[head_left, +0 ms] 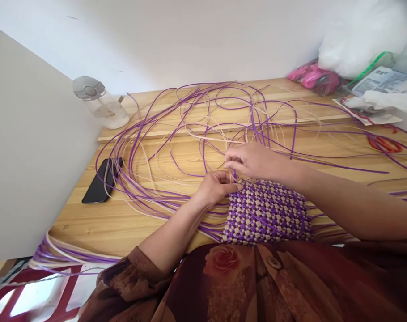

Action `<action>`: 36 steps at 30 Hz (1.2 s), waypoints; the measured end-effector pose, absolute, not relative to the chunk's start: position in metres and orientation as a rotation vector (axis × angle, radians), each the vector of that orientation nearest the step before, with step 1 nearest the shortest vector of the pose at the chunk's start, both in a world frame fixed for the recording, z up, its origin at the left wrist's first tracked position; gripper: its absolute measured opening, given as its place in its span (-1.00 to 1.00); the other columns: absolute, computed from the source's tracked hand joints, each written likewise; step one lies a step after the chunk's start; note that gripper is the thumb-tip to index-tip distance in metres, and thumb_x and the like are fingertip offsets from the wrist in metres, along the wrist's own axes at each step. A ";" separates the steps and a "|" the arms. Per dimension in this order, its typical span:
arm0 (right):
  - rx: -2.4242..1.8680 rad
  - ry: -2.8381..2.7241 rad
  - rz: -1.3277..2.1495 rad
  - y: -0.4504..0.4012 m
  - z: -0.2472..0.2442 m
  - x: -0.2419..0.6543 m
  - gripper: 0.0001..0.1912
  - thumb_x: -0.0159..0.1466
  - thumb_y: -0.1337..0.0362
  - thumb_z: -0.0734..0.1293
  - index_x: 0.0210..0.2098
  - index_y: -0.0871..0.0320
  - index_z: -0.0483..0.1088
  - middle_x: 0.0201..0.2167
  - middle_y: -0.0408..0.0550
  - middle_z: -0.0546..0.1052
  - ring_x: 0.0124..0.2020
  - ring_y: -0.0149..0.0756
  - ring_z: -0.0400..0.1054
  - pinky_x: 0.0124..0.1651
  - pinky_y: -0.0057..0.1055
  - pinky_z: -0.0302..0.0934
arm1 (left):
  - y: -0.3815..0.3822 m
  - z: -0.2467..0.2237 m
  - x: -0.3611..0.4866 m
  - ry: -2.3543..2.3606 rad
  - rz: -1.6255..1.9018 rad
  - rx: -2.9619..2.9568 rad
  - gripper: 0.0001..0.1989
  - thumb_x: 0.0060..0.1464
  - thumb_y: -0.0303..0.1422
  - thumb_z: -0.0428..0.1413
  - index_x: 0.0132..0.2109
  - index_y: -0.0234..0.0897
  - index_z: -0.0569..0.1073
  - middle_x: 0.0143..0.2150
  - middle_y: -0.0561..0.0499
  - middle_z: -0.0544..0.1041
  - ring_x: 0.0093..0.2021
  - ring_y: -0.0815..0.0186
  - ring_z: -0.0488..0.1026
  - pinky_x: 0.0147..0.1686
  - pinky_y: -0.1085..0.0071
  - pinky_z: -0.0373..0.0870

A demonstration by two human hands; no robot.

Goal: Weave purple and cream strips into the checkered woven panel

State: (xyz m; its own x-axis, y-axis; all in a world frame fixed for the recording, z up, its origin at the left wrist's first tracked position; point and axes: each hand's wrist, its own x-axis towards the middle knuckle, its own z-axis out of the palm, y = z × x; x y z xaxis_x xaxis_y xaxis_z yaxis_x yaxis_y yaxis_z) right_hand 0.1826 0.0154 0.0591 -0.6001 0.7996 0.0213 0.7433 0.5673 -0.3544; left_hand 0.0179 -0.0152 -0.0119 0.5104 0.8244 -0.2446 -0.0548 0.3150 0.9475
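Observation:
A woven panel (267, 210) of purple and beige plastic strips lies at the table's front edge, against the person's clothing. My left hand (215, 188) pinches the panel's upper left corner, thumb on top and fingers partly hidden. Just above that corner, my right hand (250, 160) is closed with thumb and fingers around a purple strip (235, 175), which runs down toward the weave. Long loose purple and beige strips (136, 129) fan out from the panel's edges in wide loops to the left, the back and the right.
On the wooden table (79, 223) a black phone (101, 183) lies at left under some strips. A clear bottle (106, 107) with a grey lid stands at the back left. Red-handled scissors (386, 144), a pink bundle (314, 77) and a white bag (358, 36) are at right.

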 end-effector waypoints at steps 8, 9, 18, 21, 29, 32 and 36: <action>-1.495 -2.641 0.518 -0.001 0.061 0.210 -0.74 0.31 0.16 0.19 -0.38 0.15 0.42 -0.50 -0.12 0.45 -0.49 -0.38 0.23 -0.39 -0.43 -0.08 | -0.014 -0.011 0.019 0.840 0.657 0.868 -0.61 -0.41 -0.34 0.44 -0.41 -0.38 0.46 -0.48 0.05 0.52 -0.48 0.45 0.38 -0.38 0.46 0.24; -1.496 -2.654 0.612 -0.006 0.064 0.212 -0.74 0.31 0.16 0.19 -0.38 0.14 0.41 -0.49 -0.13 0.46 -0.47 -0.38 0.24 -0.39 -0.43 -0.06 | -0.013 -0.011 0.019 0.826 0.667 0.859 -0.58 -0.43 -0.35 0.45 -0.37 -0.37 0.46 -0.46 0.04 0.53 -0.47 0.44 0.40 -0.36 0.45 0.26; -1.638 -2.446 0.892 -0.030 0.064 0.204 -0.72 0.32 0.17 0.14 -0.45 0.15 0.30 -0.53 -0.16 0.41 -0.48 -0.40 0.23 -0.42 -0.43 -0.04 | -0.017 -0.006 0.022 0.885 0.724 0.857 -0.65 -0.35 -0.33 0.39 -0.49 -0.33 0.36 -0.59 0.14 0.39 -0.57 0.51 0.23 -0.49 0.50 0.08; -1.658 -2.312 0.858 -0.035 0.052 0.198 -0.71 0.29 0.16 0.15 -0.51 0.16 0.24 -0.57 -0.19 0.32 -0.50 -0.42 0.17 -0.43 -0.43 -0.07 | -0.019 -0.004 0.024 0.886 0.725 0.794 -0.70 -0.34 -0.37 0.34 -0.50 -0.32 0.35 -0.59 0.15 0.37 -0.58 0.51 0.21 -0.50 0.51 0.05; -1.499 -1.680 1.314 -0.044 0.021 0.200 -0.72 0.17 0.22 0.22 -0.61 0.14 0.12 -0.71 -0.28 0.10 -0.65 -0.53 -0.05 -0.54 -0.48 -0.15 | -0.028 -0.010 0.036 0.950 0.816 0.703 -0.67 -0.31 -0.33 0.32 -0.54 -0.29 0.28 -0.63 0.18 0.27 -0.60 0.51 0.11 -0.54 0.49 -0.03; -1.495 -1.654 1.310 -0.045 0.018 0.202 -0.72 0.17 0.22 0.24 -0.61 0.15 0.14 -0.72 -0.28 0.12 -0.65 -0.54 -0.05 -0.55 -0.49 -0.16 | -0.029 -0.011 0.036 0.953 0.817 0.717 -0.67 -0.29 -0.31 0.33 -0.53 -0.29 0.29 -0.62 0.18 0.27 -0.60 0.52 0.11 -0.53 0.49 -0.03; -1.499 -1.834 1.171 -0.047 0.018 0.203 -0.74 0.17 0.24 0.24 -0.61 0.17 0.16 -0.65 -0.25 0.15 -0.58 -0.51 0.00 -0.50 -0.49 -0.09 | -0.030 -0.010 0.034 0.884 0.821 0.788 -0.65 -0.24 -0.27 0.34 -0.50 -0.29 0.29 -0.60 0.17 0.31 -0.58 0.52 0.14 -0.51 0.50 0.00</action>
State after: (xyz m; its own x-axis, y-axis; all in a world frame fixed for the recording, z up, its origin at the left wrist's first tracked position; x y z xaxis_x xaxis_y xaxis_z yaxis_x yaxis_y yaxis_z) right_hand 0.2031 -0.0465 0.0177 -0.2736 0.9515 -0.1404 0.5276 0.0265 -0.8491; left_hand 0.0340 -0.0303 -0.0101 0.3899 0.8569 -0.3372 -0.2732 0.4573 0.8463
